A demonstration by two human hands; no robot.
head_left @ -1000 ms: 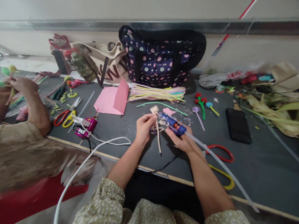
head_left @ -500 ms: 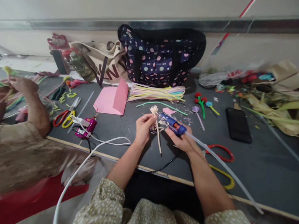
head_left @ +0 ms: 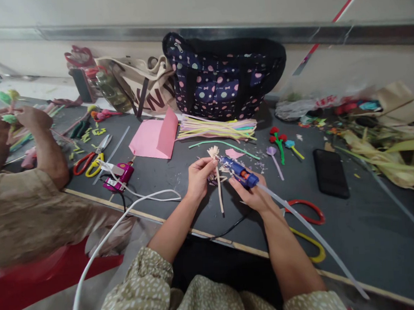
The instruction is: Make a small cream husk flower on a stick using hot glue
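Between its thumb and fingers, my left hand [head_left: 198, 178] pinches a cream pipe-cleaner flower [head_left: 214, 151], whose stem [head_left: 220, 196] hangs down over the table. My right hand [head_left: 254, 192] is wrapped round a blue glue gun [head_left: 242, 171]. A long clear glue stick [head_left: 302, 228] trails from the gun's back end toward the table's front edge. The nozzle points at the flower head, very close to it; I cannot tell whether they touch. Small purple and white scraps [head_left: 258, 163] lie around the gun's tip.
Scissors with red and yellow handles [head_left: 307, 212] lie under my right forearm. A phone [head_left: 330, 173], finished flowers [head_left: 278, 146], a pipe-cleaner bundle [head_left: 217, 127] and pink paper [head_left: 153, 138] surround the work. A white cable [head_left: 126, 206] crosses the left side. At far left, another person's hands [head_left: 32, 119] hold pipe-cleaner flowers.
My hands, the flower and the glue gun stay almost still. At far left, the other person's hands have shifted slightly, and the green and yellow flowers they hold have turned.
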